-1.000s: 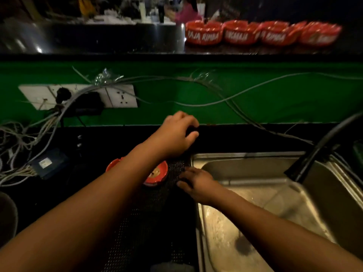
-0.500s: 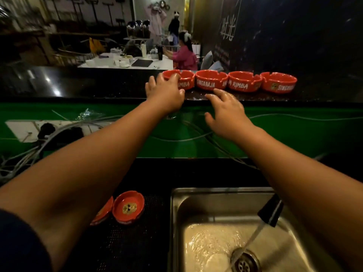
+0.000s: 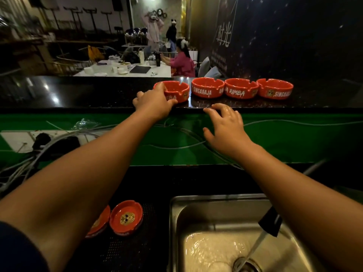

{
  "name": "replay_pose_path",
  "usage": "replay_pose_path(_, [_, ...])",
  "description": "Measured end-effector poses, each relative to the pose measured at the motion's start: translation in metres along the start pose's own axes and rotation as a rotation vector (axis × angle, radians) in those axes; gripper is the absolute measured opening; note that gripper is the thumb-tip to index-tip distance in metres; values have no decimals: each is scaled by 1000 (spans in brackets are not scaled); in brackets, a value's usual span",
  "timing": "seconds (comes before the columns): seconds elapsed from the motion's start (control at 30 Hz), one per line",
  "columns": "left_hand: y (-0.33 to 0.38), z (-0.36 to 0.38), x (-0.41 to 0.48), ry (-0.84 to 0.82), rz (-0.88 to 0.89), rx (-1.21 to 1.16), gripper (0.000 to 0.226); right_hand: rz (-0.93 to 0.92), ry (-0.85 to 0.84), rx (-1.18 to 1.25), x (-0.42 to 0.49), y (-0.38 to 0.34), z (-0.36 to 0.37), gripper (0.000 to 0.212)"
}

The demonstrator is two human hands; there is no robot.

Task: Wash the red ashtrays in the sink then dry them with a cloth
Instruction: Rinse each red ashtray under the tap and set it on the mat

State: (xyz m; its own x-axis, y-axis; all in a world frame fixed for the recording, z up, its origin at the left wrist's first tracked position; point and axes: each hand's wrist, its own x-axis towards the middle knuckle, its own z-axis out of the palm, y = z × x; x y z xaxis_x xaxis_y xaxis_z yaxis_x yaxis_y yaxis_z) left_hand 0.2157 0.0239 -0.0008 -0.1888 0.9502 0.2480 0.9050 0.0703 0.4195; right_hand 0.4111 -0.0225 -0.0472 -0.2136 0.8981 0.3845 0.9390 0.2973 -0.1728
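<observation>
Several red ashtrays stand in a row on the black upper counter [image 3: 78,93]. My left hand [image 3: 155,104] grips the leftmost ashtray [image 3: 177,91] by its near-left rim. My right hand [image 3: 225,126] hovers wet below the counter edge, fingers spread, holding nothing. Two more red ashtrays [image 3: 125,217] lie on the dark mat left of the steel sink [image 3: 176,213], one partly hidden by my left arm. Water runs from the black tap [image 3: 270,220] into the sink.
A green wall panel [image 3: 284,142] with loose cables and a white socket strip [image 3: 17,140] lies between counter and sink. Beyond the counter, people sit and stand at a white table [image 3: 125,70].
Both hands rose from the mat and sink edge to the upper counter. My left hand moved onto the leftmost ashtray and took hold of it.
</observation>
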Motion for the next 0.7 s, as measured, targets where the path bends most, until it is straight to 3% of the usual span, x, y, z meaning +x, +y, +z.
replay_pose_path(0.17, [-22,-13,-64,113,111,-93,39,137,122,554,-41,-28,12,32])
replay_pose_path(0.3, [-45,-4,-129,145,200,-221,33,314,-22,1116,-86,-46,22,14])
replay_pose_path(0.4, [-64,20,-174,51,230,-273,32,502,-144,1455,-123,-49,34,21])
replay_pose_path(0.53, [-80,63,-230,-155,272,-344,30,670,-205,1613,-181,-35,60,58])
replay_pose_path(0.7, [-82,129,-291,-421,320,-388,47,823,-364,1608,-254,-7,93,57])
